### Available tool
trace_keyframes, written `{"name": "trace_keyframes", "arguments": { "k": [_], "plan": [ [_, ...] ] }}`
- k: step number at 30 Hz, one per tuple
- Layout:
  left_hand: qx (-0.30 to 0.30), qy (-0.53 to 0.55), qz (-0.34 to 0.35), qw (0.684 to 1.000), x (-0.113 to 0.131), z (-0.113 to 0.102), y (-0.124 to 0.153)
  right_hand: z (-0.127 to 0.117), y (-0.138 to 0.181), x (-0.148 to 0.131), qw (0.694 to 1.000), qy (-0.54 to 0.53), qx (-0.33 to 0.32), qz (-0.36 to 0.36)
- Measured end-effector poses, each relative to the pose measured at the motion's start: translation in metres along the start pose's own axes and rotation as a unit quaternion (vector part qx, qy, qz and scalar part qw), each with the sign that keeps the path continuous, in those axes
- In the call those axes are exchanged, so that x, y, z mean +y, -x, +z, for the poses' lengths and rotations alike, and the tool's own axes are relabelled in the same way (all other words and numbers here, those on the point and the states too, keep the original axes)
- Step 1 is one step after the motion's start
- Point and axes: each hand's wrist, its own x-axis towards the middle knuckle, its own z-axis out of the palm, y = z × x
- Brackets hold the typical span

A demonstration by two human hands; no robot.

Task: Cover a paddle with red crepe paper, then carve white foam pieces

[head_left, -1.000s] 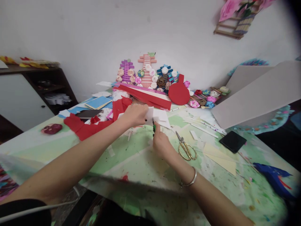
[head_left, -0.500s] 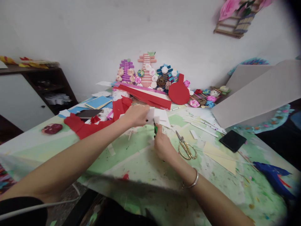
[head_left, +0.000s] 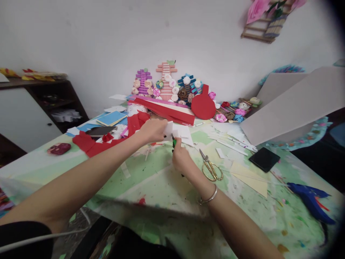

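Note:
My left hand [head_left: 155, 130] is closed on a piece of white card [head_left: 168, 130], held up a little over the table. My right hand [head_left: 181, 154] grips a pair of scissors [head_left: 174, 142] with green and black handles; most of the handles is hidden by the fingers. The blades point away from me and meet the white card's right side. Behind both hands lie more white sheets [head_left: 188, 135]. Just right of my right wrist rests a second pair of scissors, gold-handled [head_left: 212, 170], and beyond it a small white strip [head_left: 220, 153].
Red felt [head_left: 94, 145] and blue booklets [head_left: 111, 118] lie to the left. A red round fan-shaped piece [head_left: 203, 106] leans among flower-decorated crafts at the wall. On the right are a black square pad [head_left: 264, 159], cream paper [head_left: 252, 180] and a blue glue gun [head_left: 309, 199].
The view has shifted slightly. Both hands keep their hold, and the scissors stay at the white card, with the right hand a little higher and further left.

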Motion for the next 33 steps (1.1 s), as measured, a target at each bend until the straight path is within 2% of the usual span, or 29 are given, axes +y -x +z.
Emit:
{"name": "trace_keyframes", "arguments": {
  "k": [4, 9, 26, 29, 33],
  "plan": [
    [-0.017, -0.001, -0.018, 1.0, -0.002, 0.002, -0.004, -0.003, -0.002, 0.002, 1.0, -0.01, -0.017, 0.012],
    [-0.01, -0.002, -0.05, 0.999, -0.001, 0.003, -0.005, -0.004, 0.006, 0.002, 0.999, -0.009, -0.032, 0.019],
    [-0.024, 0.009, -0.054, 0.998, 0.001, -0.001, -0.003, -0.007, 0.027, -0.002, 0.998, 0.005, -0.06, 0.033],
    [-0.017, 0.008, -0.042, 0.999, -0.001, -0.001, -0.002, -0.007, 0.029, -0.002, 0.998, 0.003, -0.056, 0.029],
    [-0.014, 0.012, 0.009, 1.0, -0.006, -0.001, -0.002, -0.006, 0.029, -0.003, 0.999, 0.004, -0.039, 0.032]
  ]
}}
